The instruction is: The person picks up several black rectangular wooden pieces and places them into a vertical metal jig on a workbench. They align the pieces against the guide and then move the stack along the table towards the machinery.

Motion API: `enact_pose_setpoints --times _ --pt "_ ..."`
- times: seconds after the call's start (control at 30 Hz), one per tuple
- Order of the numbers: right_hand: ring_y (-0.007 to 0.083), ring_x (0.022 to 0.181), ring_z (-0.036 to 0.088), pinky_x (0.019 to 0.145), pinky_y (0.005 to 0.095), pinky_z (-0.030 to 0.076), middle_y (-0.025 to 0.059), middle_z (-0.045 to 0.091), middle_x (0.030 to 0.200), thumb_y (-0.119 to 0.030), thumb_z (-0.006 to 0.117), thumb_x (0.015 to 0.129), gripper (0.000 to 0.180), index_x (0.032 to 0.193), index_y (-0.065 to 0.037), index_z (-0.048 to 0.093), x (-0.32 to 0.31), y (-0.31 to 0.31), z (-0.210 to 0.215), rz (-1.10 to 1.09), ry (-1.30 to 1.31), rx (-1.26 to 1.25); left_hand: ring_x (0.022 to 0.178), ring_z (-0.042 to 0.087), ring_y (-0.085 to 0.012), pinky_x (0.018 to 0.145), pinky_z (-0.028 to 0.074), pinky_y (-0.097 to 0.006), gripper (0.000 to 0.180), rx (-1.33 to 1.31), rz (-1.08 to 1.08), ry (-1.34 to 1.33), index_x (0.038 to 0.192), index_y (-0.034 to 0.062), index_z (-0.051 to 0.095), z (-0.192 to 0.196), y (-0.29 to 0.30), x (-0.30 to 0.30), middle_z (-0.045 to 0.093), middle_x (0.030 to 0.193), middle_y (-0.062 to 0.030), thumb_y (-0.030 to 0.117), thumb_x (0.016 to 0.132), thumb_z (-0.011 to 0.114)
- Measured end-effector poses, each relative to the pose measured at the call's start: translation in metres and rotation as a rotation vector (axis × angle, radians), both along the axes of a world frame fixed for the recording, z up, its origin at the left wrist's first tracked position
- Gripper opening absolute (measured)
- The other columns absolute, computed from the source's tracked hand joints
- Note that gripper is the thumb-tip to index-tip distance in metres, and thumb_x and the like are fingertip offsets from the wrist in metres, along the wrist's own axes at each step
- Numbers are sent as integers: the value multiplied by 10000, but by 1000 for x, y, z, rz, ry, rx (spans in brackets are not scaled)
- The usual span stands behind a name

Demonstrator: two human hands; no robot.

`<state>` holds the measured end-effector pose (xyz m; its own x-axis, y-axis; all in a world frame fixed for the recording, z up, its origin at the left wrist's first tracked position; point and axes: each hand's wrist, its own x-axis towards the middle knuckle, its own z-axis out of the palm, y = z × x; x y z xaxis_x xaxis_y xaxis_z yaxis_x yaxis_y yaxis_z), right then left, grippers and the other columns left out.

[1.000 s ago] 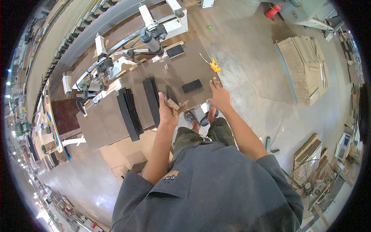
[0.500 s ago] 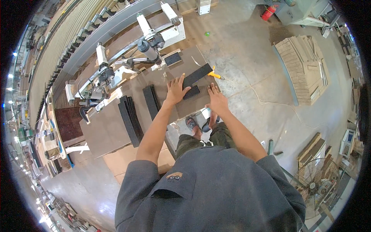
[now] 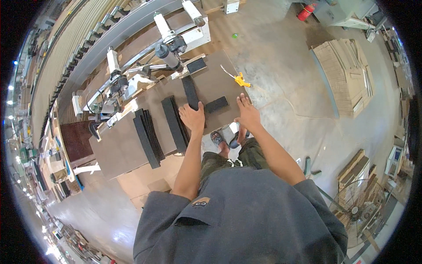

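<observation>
My left hand (image 3: 192, 118) is closed round the near end of a long black strip (image 3: 190, 91), its thumb along the strip's right side. The strip's far end lies close to the grey cylindrical machine head (image 3: 166, 56) at the back of the brown board tabletop (image 3: 224, 81). To the right of it, a short black piece (image 3: 216, 104) lies flat by itself. My right hand (image 3: 247, 111) rests on the board's right edge, fingers stretched out and holding nothing. Just left of my left hand lies a stack of black strips (image 3: 174, 121); another stack (image 3: 147, 136) sits farther left.
A yellow air gun (image 3: 241, 80) lies at the board's right edge. Another black piece (image 3: 196, 66) sits in a wooden frame at the back. Clamp arms (image 3: 165, 28) line the far side. Cardboard stack (image 3: 343, 75) and fan (image 3: 356, 213) stand on the right.
The long strip has swung from pointing right to pointing away, leftward beside the machine head. My left hand has moved left and nearer with it; my right hand has barely moved.
</observation>
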<state>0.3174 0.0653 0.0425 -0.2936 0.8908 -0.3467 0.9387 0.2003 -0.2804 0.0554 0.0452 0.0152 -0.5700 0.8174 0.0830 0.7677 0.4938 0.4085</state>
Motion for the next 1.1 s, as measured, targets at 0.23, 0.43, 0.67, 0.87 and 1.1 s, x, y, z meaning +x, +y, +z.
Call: enact_pose_setpoints --times 0.23,0.43,0.67,0.87,1.1 --pt "306 1679 364 1280 448 470 100 215 1885 -369 963 796 1182 1770 -153 331 -4 1 2 -26 -7 -29 1191 663 -491 1037 544 -574 738 212 -40 -195 1405 -50 639 -13 44 -14 652 1259 -270 546 999 798" --pt "284 1677 369 1264 437 488 62 215 1889 -381 955 805 1169 1773 -180 331 -1 -1 2 -50 -35 -21 1419 548 -521 1213 423 -572 961 86 -335 -339 1689 -12 405 -18 -31 -21 556 1617 -303 477 973 820" --pt "273 1681 360 1301 403 439 96 231 1881 -412 970 799 1192 1770 -152 328 -4 1 7 -26 -33 -35 1189 616 -456 1090 483 -528 765 155 -476 -159 1683 27 469 -50 -51 -23 504 1731 -187 261 1027 784" --pt "266 1689 344 1321 402 410 106 223 1882 -413 964 808 1202 1778 -133 311 -2 -1 5 -13 -45 -12 1060 605 -457 985 513 -519 710 257 -451 -151 1647 30 529 -43 -50 -19 607 1629 -200 186 1017 816" --pt "273 1695 332 1334 405 391 112 213 1884 -408 961 819 1198 1780 -131 302 -4 2 9 -7 -58 -45 1111 626 -447 1030 500 -521 741 172 -420 -123 1670 26 488 -46 -52 -17 574 1673 -183 251 1030 788"
